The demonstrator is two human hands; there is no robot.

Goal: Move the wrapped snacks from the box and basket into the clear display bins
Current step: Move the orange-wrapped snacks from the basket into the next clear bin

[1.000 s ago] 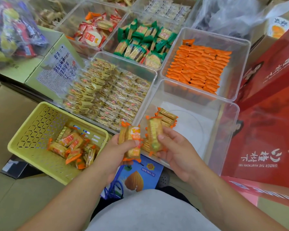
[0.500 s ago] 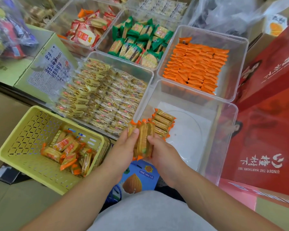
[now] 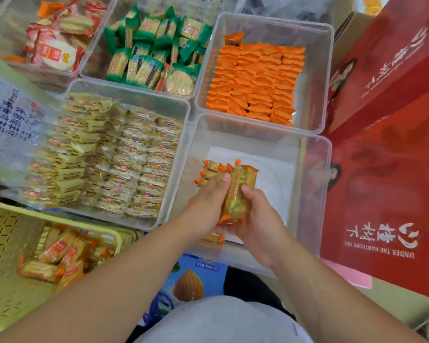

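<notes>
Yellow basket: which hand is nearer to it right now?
Left. The left hand holds the snack stack over the clear bin, to the right of the yellow basket; the right hand holds the stack's other side, farther away.

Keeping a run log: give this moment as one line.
left hand holds snack stack | right hand holds same stack | over near clear bin | basket holds snacks

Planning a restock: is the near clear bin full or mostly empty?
Mostly empty: the clear bin shows bare white floor, only a short row of snacks at left, plus the stack between left hand and right hand.
</notes>
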